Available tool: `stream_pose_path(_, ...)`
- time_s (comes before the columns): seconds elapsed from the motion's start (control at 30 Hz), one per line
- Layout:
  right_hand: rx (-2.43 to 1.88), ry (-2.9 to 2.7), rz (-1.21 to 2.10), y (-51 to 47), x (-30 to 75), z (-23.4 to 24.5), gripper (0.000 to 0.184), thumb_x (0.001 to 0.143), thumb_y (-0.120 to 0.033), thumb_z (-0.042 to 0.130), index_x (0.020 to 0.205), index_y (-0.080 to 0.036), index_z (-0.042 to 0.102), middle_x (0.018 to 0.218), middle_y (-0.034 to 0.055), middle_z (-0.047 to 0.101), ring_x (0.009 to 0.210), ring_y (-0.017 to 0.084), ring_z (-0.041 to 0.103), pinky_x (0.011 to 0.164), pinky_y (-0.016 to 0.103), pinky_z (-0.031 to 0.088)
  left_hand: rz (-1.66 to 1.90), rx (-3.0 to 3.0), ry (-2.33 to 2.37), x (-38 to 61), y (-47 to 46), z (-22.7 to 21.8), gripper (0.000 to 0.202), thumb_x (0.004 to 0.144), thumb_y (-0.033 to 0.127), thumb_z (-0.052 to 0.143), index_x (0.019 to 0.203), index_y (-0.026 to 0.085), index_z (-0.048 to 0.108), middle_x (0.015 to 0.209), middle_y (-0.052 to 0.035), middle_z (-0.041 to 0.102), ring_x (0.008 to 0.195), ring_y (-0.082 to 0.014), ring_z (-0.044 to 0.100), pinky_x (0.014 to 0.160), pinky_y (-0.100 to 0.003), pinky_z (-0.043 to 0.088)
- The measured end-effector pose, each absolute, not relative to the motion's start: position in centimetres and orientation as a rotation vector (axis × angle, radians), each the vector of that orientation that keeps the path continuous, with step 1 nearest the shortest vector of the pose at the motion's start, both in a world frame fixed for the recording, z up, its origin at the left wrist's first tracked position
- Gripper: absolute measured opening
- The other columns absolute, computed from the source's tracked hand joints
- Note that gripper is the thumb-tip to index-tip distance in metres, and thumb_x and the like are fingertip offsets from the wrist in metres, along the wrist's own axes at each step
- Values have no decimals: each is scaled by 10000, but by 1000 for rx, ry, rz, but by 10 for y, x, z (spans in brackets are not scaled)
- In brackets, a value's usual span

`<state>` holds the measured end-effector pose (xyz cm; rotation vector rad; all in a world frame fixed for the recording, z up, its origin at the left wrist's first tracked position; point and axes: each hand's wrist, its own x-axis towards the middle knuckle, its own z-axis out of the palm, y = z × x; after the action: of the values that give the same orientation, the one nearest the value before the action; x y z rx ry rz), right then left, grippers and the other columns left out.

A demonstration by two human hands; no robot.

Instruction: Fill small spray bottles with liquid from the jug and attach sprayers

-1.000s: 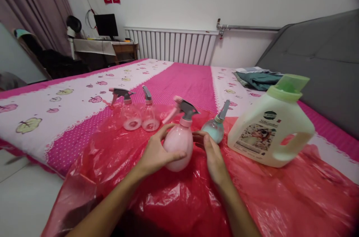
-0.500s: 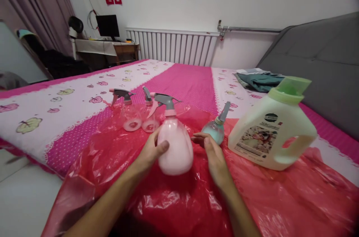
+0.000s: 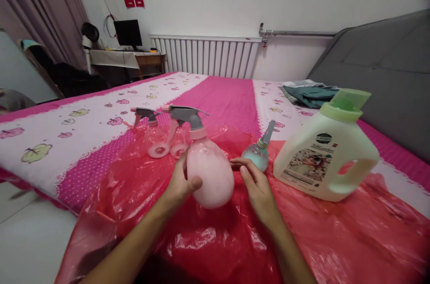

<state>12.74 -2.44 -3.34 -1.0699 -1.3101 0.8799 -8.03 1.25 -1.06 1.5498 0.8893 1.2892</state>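
Observation:
My left hand [image 3: 181, 183] grips a pink spray bottle [image 3: 211, 174] from its left side, thumb across the front. The bottle is raised over the red plastic sheet [image 3: 208, 248] and leans to the left, its grey and pink trigger head pointing left. Pale, cloudy contents fill its body. On the other side, my right hand [image 3: 257, 190] is open and apart from the bottle, fingers partly curled toward it. Just behind that hand stands a spray bottle [image 3: 255, 155] with blue-green liquid and a grey top.
Two clear spray bottles, a left one [image 3: 157, 140] and a partly hidden one [image 3: 178, 143], stand behind my left hand. A large detergent jug [image 3: 325, 158] with a green cap stands at right. Folded clothes [image 3: 311, 94] lie farther back on the bed [image 3: 228, 96].
The held spray bottle has tilted to the left, its trigger head moving left and its base slightly right. My right hand stays nearly in place.

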Motion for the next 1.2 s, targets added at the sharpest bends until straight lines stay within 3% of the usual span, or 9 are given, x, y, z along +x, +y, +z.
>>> stream_pose_path(0.13, -1074, -1330, 870, -23, 129, -35, 417, 1024, -582, 510, 1144, -226, 691, 1211, 73, 722, 1143, 218, 672, 1031, 360, 495, 1161, 1766, 888, -86, 14, -4, 1039, 474, 674, 966, 1331, 187, 638, 1369, -178, 686, 1257, -428, 650, 1066, -491, 534)
stream_pose_path(0.27, -1095, -1351, 872, -24, 128, -35, 415, 1029, -572, 506, 1145, -222, 696, 1232, 76, 723, 1126, 214, 679, 1016, 351, 502, 1214, 1726, 861, -86, 15, -2, 1027, 533, 689, 936, 1360, 185, 595, 1347, -179, 689, 1222, -407, 669, 1013, -469, 559)
stream_pose_path(0.4, -1110, -1371, 882, -25, 130, -34, 435, 1020, -594, 511, 1108, -219, 714, 1184, 74, 742, 1088, 223, 691, 972, 350, 518, 1064, 1666, 729, -82, 15, -6, 1114, 445, 723, 952, 1349, 177, 596, 1360, -187, 682, 1223, -426, 668, 1004, -476, 565)
stream_pose_path(0.63, -1136, -1361, 879, -24, 137, -35, 473, 1023, -609, 490, 1145, -201, 695, 1205, 101, 739, 1102, 234, 693, 978, 357, 528, 1046, 1574, 764, -78, 13, -5, 1102, 479, 791, 901, 1348, 175, 620, 1349, -179, 692, 1265, -443, 638, 1005, -482, 567)
stream_pose_path(0.73, -1143, -1370, 879, -24, 135, -35, 478, 1020, -612, 492, 1142, -198, 697, 1199, 99, 741, 1077, 225, 700, 966, 341, 532, 1047, 1610, 790, -79, 11, -4, 1062, 482, 708, 949, 1347, 181, 628, 1352, -166, 695, 1257, -427, 644, 1029, -475, 555)
stream_pose_path(0.83, -1151, -1377, 881, -25, 133, -34, 480, 1015, -615, 499, 1122, -196, 707, 1191, 96, 745, 1057, 218, 702, 939, 322, 536, 990, 1545, 744, -80, 9, -5, 1153, 463, 805, 897, 1378, 158, 623, 1385, -196, 675, 1285, -461, 627, 1005, -491, 571)
stream_pose_path(1.2, -1172, -1387, 894, -26, 133, -35, 489, 1012, -628, 497, 1103, -197, 711, 1154, 93, 754, 1038, 234, 696, 923, 333, 527, 1066, 1537, 798, -75, 10, 2, 1131, 476, 763, 918, 1385, 162, 614, 1367, -195, 688, 1260, -441, 644, 1035, -507, 551)
